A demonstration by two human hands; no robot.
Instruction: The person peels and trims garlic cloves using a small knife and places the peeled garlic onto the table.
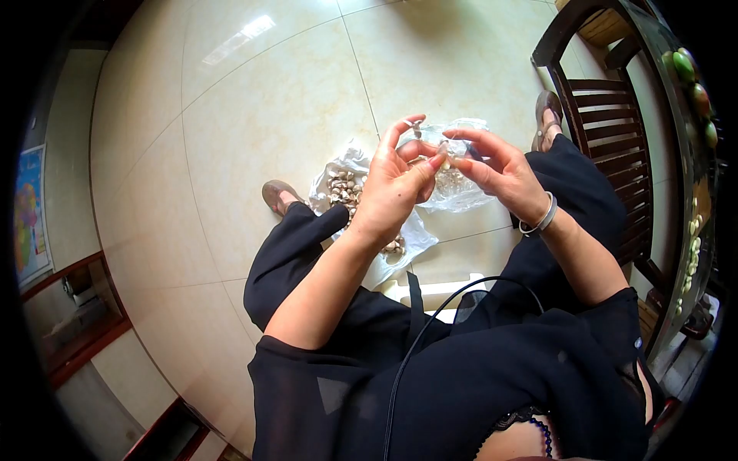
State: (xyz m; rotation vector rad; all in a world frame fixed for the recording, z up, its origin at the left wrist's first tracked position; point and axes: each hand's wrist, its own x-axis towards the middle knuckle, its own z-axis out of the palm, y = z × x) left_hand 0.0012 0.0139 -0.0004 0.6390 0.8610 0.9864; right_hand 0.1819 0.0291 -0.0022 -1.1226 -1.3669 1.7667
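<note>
Both hands are raised close together over two plastic bags on the floor. My left hand (392,180) pinches a small pale piece (443,151) between thumb and fingers, and a small mushroom (417,127) shows at its raised fingertip. My right hand (503,173), with a bracelet at the wrist, has its thumb and fingers closed on the same pale piece from the other side. Under the left wrist lies a white bag (411,230) with several brown mushrooms (344,188). Behind the right hand is a clear bag (461,196) with small pale bits in it.
A dark wooden chair (607,127) stands at the right, beside a table holding mangoes (683,65) and several pale green pieces (693,253). A black cord (400,369) runs over the lap. A white box edge (446,288) shows between the legs. Cabinets line the left.
</note>
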